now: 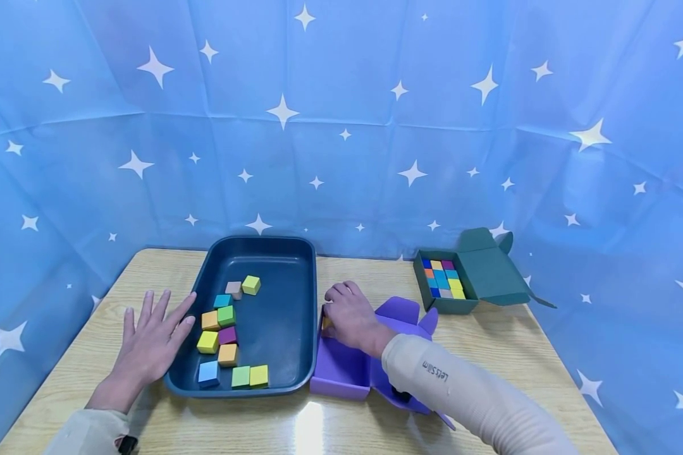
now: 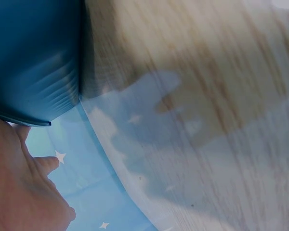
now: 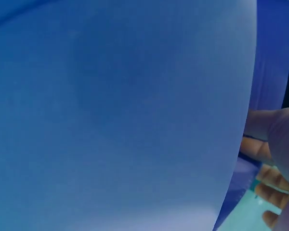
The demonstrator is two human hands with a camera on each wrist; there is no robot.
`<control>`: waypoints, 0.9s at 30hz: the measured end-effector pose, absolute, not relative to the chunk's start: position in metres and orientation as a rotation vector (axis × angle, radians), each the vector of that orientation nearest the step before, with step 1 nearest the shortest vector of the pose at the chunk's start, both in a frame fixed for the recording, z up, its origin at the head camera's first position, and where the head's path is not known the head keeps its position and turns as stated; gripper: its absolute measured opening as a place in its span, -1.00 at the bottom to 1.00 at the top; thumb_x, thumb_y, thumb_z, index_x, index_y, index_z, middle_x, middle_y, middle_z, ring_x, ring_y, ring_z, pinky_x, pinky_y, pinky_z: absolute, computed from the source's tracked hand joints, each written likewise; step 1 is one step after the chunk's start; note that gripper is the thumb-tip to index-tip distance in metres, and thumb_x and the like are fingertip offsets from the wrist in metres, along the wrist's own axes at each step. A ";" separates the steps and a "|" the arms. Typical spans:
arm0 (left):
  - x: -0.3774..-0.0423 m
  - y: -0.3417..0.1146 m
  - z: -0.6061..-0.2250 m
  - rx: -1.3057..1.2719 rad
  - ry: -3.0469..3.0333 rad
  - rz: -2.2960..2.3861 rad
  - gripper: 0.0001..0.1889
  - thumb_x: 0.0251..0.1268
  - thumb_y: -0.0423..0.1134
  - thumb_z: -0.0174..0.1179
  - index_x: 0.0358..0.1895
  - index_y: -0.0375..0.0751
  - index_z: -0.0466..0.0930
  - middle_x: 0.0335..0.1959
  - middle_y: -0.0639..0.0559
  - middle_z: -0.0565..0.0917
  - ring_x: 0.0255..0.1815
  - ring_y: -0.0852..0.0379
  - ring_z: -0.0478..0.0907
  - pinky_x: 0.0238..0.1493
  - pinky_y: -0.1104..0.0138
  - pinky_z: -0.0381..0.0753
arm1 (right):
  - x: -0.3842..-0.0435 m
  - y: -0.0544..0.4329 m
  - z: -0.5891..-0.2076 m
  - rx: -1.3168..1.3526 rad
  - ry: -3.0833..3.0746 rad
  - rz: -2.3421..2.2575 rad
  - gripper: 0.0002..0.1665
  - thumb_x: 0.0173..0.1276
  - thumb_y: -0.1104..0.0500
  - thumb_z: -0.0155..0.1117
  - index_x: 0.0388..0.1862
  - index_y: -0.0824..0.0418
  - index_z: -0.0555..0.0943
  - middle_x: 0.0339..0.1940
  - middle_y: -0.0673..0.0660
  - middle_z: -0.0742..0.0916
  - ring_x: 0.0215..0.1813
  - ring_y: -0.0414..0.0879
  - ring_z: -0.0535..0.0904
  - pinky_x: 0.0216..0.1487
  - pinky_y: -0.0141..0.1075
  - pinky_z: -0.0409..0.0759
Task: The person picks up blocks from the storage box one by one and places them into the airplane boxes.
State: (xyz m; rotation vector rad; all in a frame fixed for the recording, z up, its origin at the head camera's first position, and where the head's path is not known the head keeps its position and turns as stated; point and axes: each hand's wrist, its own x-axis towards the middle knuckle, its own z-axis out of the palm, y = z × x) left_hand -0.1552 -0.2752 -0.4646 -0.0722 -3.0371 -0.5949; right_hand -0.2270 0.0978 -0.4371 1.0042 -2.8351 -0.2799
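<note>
My right hand (image 1: 351,318) reaches into the far end of the open purple box (image 1: 340,387). Its fingers pinch an orange block (image 1: 326,323), which the hand partly hides. In the right wrist view, the purple lid flap (image 3: 135,115) covers most of the picture and the curled fingers (image 3: 272,185) show at the right edge. My left hand (image 1: 150,344) lies with spread fingers at the left rim of the dark blue tray (image 1: 279,328). Inside the tray are several coloured blocks, among them a yellow block (image 1: 252,285) and a blue block (image 1: 209,374).
At the back right stands an open green box (image 1: 461,306) with rows of coloured blocks in it; its lid (image 1: 492,272) leans out to the right. A star-patterned blue curtain (image 1: 353,158) hangs behind the wooden table (image 1: 250,423).
</note>
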 end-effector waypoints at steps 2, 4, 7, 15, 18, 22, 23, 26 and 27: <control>-0.155 -0.275 -0.464 -0.075 -3.035 -0.595 -0.37 0.54 0.21 -0.37 0.58 0.17 -0.12 0.56 -0.44 -0.15 0.54 -0.35 -0.66 0.35 -0.38 -0.67 | -0.227 0.098 -0.437 1.015 -2.813 -0.295 -0.60 0.10 -0.27 0.44 -0.34 0.01 0.72 -0.02 -0.05 0.65 0.18 -0.08 0.46 0.44 -0.15 0.24; -0.155 -0.275 -0.464 -0.077 -3.034 -0.595 -0.37 0.54 0.20 -0.37 0.58 0.17 -0.12 0.56 -0.44 -0.14 0.54 -0.35 -0.65 0.35 -0.39 -0.67 | -0.227 0.098 -0.438 1.017 -2.799 -0.311 -0.59 0.09 -0.27 0.44 -0.32 0.02 0.72 -0.03 -0.05 0.65 0.18 -0.08 0.46 0.44 -0.14 0.23; -0.154 -0.275 -0.464 -0.079 -3.033 -0.595 -0.37 0.54 0.20 -0.37 0.58 0.16 -0.12 0.56 -0.44 -0.14 0.54 -0.35 -0.65 0.35 -0.38 -0.67 | -0.227 0.099 -0.438 1.012 -2.783 -0.340 -0.56 0.09 -0.29 0.44 -0.30 0.02 0.72 -0.05 -0.05 0.64 0.18 -0.08 0.46 0.45 -0.13 0.22; -0.154 -0.275 -0.464 -0.076 -3.036 -0.600 -0.37 0.54 0.21 -0.37 0.58 0.16 -0.12 0.56 -0.44 -0.15 0.54 -0.35 -0.66 0.35 -0.38 -0.67 | -0.232 0.102 -0.440 0.997 -2.768 -0.277 -0.57 0.09 -0.27 0.44 -0.29 0.00 0.61 -0.03 -0.04 0.63 0.20 -0.06 0.45 0.48 -0.10 0.19; -0.154 -0.275 -0.464 -0.076 -3.037 -0.600 -0.37 0.54 0.21 -0.38 0.58 0.16 -0.12 0.56 -0.44 -0.15 0.54 -0.35 -0.66 0.35 -0.38 -0.67 | -0.233 0.104 -0.437 0.967 -2.770 -0.186 -0.53 0.07 -0.24 0.46 -0.24 0.01 0.54 -0.02 -0.02 0.62 0.20 -0.06 0.45 0.48 -0.10 0.19; -0.155 -0.275 -0.464 -0.075 -3.036 -0.596 -0.37 0.55 0.21 -0.38 0.58 0.17 -0.12 0.56 -0.44 -0.15 0.54 -0.34 -0.67 0.35 -0.38 -0.68 | -0.234 0.105 -0.433 0.899 -2.804 -0.191 -0.43 0.05 -0.29 0.45 -0.13 0.04 0.58 0.02 -0.01 0.62 0.22 -0.04 0.43 0.46 -0.06 0.20; -0.155 -0.275 -0.464 -0.075 -3.036 -0.596 -0.38 0.55 0.21 -0.38 0.58 0.17 -0.12 0.56 -0.44 -0.15 0.54 -0.34 -0.67 0.35 -0.37 -0.69 | -0.233 0.106 -0.432 0.886 -2.821 -0.216 -0.41 0.05 -0.32 0.44 -0.12 0.04 0.59 0.03 -0.01 0.62 0.23 -0.05 0.43 0.46 -0.05 0.19; -0.155 -0.275 -0.464 -0.075 -3.038 -0.599 -0.37 0.54 0.21 -0.38 0.58 0.17 -0.12 0.56 -0.44 -0.15 0.54 -0.35 -0.67 0.35 -0.38 -0.69 | -0.233 0.107 -0.431 0.882 -2.861 -0.294 -0.38 0.05 -0.37 0.42 -0.11 0.03 0.63 0.06 -0.02 0.62 0.25 -0.06 0.41 0.48 -0.04 0.17; -0.155 -0.275 -0.464 -0.074 -3.039 -0.601 -0.37 0.54 0.21 -0.38 0.58 0.17 -0.12 0.56 -0.44 -0.15 0.54 -0.35 -0.67 0.35 -0.38 -0.68 | -0.233 0.108 -0.431 0.895 -2.866 -0.304 -0.39 0.05 -0.37 0.42 -0.10 0.02 0.64 0.07 -0.03 0.62 0.27 -0.06 0.41 0.49 -0.04 0.16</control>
